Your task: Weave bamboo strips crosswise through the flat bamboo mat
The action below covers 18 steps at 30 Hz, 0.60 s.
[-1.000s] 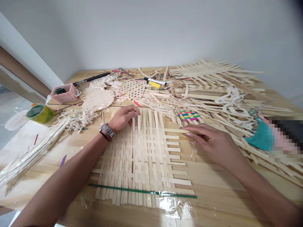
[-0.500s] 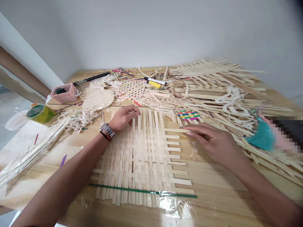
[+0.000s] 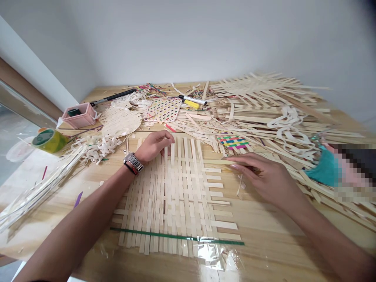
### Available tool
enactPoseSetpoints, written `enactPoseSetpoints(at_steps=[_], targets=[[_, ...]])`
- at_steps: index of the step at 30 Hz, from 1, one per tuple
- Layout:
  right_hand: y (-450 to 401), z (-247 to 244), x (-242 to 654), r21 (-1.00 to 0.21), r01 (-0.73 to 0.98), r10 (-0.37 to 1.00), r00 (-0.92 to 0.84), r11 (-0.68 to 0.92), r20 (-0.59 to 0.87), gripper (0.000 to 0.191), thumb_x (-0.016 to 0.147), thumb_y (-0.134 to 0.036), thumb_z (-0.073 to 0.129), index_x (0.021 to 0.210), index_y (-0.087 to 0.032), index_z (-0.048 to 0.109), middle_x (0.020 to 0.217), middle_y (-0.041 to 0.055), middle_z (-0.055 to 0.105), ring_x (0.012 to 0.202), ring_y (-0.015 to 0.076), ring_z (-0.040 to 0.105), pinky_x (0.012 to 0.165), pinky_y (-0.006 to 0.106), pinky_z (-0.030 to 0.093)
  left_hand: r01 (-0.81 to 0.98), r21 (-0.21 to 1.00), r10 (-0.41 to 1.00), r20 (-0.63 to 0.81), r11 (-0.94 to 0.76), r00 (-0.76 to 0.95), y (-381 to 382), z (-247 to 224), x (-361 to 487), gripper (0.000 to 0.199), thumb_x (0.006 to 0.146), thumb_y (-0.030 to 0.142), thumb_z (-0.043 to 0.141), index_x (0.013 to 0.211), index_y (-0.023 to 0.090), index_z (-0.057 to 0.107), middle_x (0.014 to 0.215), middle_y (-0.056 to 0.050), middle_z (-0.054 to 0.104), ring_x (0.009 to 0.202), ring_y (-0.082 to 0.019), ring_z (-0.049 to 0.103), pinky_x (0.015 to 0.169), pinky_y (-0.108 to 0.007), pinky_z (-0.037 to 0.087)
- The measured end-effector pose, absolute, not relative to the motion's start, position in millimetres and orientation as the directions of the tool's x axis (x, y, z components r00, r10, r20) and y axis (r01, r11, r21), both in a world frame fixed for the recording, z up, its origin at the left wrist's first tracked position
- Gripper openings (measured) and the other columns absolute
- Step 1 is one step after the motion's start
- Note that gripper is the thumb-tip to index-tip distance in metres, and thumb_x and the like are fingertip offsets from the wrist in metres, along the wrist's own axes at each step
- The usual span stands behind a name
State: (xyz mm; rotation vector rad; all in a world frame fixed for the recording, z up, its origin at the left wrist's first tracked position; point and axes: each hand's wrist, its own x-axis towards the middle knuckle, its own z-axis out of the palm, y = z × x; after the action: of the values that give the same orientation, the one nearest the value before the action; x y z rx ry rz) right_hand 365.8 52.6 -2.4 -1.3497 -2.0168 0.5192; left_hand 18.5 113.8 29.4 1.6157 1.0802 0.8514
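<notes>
Right hand (image 3: 261, 172): pinching strip (image 3: 216, 161); left hand (image 3: 154, 146): grip unclear (partly hidden behind weave (image 3: 182, 192))

A plain grey wall (image 3: 205, 43) rises behind the pale wooden counter (image 3: 273, 235); bright light glints near the counter's front.
</notes>
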Motion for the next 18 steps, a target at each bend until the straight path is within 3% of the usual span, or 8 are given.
enactPoseSetpoints(at_steps=[14,18], targets=[[52.0,2.3,368.1,-0.635,0.669,0.922,-0.245,0.385,0.301,0.024,0.100,-0.052,0.062,0.106,-0.039,0.081,0.113,0.0049,0.081,0.101,0.0320,0.077,0.082,0.049,0.063,0.250,0.960,0.938,0.038,-0.130,0.345,114.8,28.7,16.6,0.020,0.089,0.037,0.064,0.089,0.017,0.068,0.074,-0.001,0.064,0.059,-0.013,0.062,0.052,-0.024,0.053],[52.5,2.3,368.5,-0.640,0.668,0.924,-0.240,0.379,0.297,0.024,0.101,-0.051,0.061,0.106,-0.038,0.081,0.112,0.0061,0.081,0.102,0.0327,0.077,0.088,0.051,0.062,0.263,0.956,0.936,0.030,-0.128,0.350,114.8,28.2,16.2,0.021,0.090,0.038,0.063,0.090,0.017,0.067,0.074,-0.001,0.063,0.058,-0.013,0.061,0.052,-0.024,0.052]])
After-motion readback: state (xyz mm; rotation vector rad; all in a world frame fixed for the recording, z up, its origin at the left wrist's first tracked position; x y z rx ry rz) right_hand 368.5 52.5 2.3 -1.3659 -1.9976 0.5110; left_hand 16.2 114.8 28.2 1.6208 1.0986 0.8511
